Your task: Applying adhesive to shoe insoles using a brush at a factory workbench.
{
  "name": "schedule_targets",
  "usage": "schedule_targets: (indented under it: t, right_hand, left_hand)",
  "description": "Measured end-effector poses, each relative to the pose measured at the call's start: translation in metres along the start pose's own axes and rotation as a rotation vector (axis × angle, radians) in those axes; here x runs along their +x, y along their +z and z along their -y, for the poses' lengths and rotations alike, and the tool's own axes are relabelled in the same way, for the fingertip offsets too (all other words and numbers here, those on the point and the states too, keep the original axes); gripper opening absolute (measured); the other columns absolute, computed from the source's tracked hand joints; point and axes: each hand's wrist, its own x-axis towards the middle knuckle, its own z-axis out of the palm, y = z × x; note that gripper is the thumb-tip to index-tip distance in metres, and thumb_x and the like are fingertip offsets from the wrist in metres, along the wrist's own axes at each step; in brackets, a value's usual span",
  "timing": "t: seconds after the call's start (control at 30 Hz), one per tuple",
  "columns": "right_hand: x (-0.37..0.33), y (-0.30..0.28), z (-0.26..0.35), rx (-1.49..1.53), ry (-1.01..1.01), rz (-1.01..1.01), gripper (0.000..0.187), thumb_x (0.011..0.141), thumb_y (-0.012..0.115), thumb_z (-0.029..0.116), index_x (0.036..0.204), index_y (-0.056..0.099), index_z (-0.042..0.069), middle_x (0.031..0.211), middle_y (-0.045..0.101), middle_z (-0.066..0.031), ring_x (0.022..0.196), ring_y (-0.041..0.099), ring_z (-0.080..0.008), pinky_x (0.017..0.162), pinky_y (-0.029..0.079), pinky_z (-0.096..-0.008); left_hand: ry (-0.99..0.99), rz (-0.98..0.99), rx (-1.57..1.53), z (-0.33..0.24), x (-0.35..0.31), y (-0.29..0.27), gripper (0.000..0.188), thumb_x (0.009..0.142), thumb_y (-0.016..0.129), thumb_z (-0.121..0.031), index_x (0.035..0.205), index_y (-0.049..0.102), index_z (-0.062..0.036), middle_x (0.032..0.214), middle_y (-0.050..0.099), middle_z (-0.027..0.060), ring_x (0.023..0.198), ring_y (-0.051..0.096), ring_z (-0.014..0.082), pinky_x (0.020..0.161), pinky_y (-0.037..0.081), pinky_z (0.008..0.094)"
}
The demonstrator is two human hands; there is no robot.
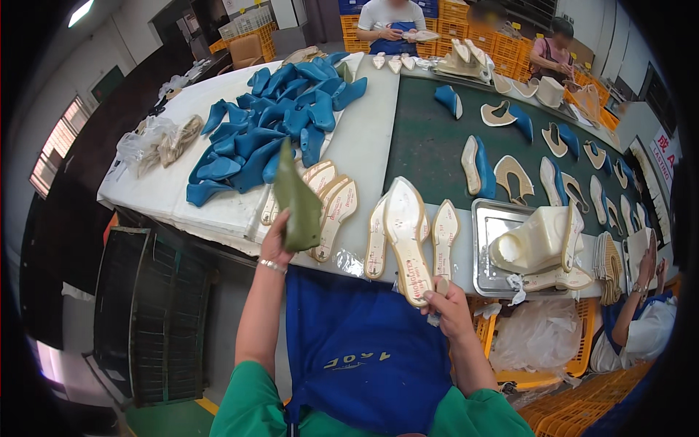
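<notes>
My left hand (274, 239) is closed around an olive-green shoe last (297, 197), held upright above the table's near edge with its narrow tip pointing away. In my right hand (450, 312) the heel end of a pale insole (406, 226) with red print is pinched; a small tan piece shows by the fingers, too small to name. Other insoles lie on the table on both sides of it, one stack (336, 207) just right of the green last and a single insole (445, 233) to the right. Beyond my left hand spreads a heap of blue shoe lasts (280, 116).
A metal tray (484, 251) holds a cream plastic container (528, 240) and insoles. On the green conveyor belt (429, 156), blue lasts sit beside insoles and cut pieces. Plastic bags (149, 146) lie at the left. Co-workers stand far and right. An orange crate (586, 320) is below.
</notes>
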Motion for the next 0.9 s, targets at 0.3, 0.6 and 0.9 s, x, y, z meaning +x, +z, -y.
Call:
schedule_targets:
  t: [0.3,0.6,0.9]
  right_hand:
    - [-0.02,-0.04,0.0,0.064,-0.018,-0.236,0.023,0.087,0.062,0.01,0.105,0.062,-0.003,0.08,0.068,-0.0069,0.058,0.06,-0.0099,0.053,0.043,-0.0196]
    - [-0.016,-0.049,-0.002,0.064,0.003,-0.357,0.019,0.085,0.06,0.011,0.098,0.061,-0.003,0.077,0.066,-0.0068,0.057,0.058,-0.0092,0.053,0.041,-0.0191]
    - [0.004,-0.052,-0.003,0.07,0.033,-0.312,0.021,0.087,0.059,0.007,0.103,0.061,-0.005,0.081,0.066,-0.0072,0.059,0.056,-0.0086,0.056,0.043,-0.0199]
  left_hand:
    - [-0.261,0.093,0.188,0.083,0.152,0.054,0.038,0.086,0.071,-0.023,0.117,0.059,-0.0023,0.106,0.068,0.0093,0.092,0.068,0.0233,0.081,0.058,0.0387]
    - [0.022,-0.151,0.703,0.134,0.287,0.071,0.053,0.079,0.074,-0.024,0.12,0.057,0.0055,0.11,0.065,0.0152,0.097,0.065,0.0261,0.086,0.052,0.0345]
    - [0.446,-0.026,1.37,0.119,0.26,0.058,0.051,0.08,0.065,-0.021,0.127,0.056,-0.0029,0.125,0.059,0.0224,0.112,0.058,0.036,0.096,0.046,0.0402]
